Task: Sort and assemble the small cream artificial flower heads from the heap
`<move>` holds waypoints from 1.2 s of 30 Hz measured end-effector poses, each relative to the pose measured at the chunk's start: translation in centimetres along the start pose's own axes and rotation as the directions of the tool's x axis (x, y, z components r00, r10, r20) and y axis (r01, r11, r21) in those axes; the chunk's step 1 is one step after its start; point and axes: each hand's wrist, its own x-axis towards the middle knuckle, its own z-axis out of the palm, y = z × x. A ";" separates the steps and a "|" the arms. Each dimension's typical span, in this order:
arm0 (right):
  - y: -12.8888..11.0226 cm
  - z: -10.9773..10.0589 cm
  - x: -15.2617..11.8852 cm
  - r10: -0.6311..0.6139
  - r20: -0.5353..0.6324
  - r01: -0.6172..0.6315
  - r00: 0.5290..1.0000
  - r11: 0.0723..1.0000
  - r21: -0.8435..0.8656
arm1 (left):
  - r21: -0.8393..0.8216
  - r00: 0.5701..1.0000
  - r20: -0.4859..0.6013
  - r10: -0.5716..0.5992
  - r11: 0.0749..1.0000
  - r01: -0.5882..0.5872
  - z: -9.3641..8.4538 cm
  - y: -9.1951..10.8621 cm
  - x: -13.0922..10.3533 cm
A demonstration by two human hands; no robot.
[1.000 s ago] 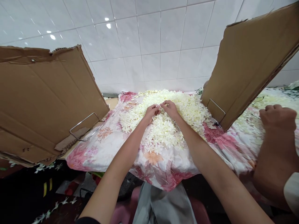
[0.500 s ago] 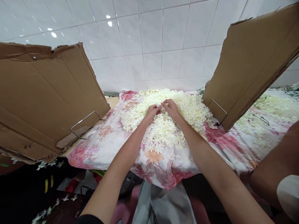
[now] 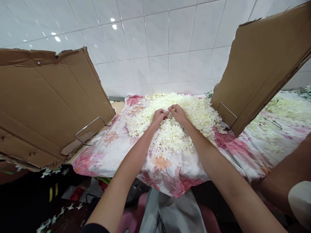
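A wide heap of small white flowers [image 3: 170, 139] is spread over a floral cloth [image 3: 116, 155]. Over the middle of the heap my left hand [image 3: 159, 116] and my right hand [image 3: 178, 113] meet at their fingertips. The fingers of my left hand are curled and pinched together. Thumb and forefinger of my right hand are closed in a pinch close beside the left fingertips. What lies between the fingers is too small and too hidden to make out.
Cardboard panels stand to the left [image 3: 53, 110] and right [image 3: 259, 64], each by a wire bookend. A white tiled wall [image 3: 155, 38] closes off the back. At the right edge is another person's arm [image 3: 289, 174], near more flowers [image 3: 289, 113].
My two hands stay close together over the flowers, with only slight finger movement. The view has shifted a little.
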 end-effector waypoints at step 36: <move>-1.0 -0.7 0.3 0.327 -0.061 -0.256 0.943 0.830 0.496 | -0.034 0.997 -0.051 0.051 0.998 -0.053 0.2 -0.1 -0.2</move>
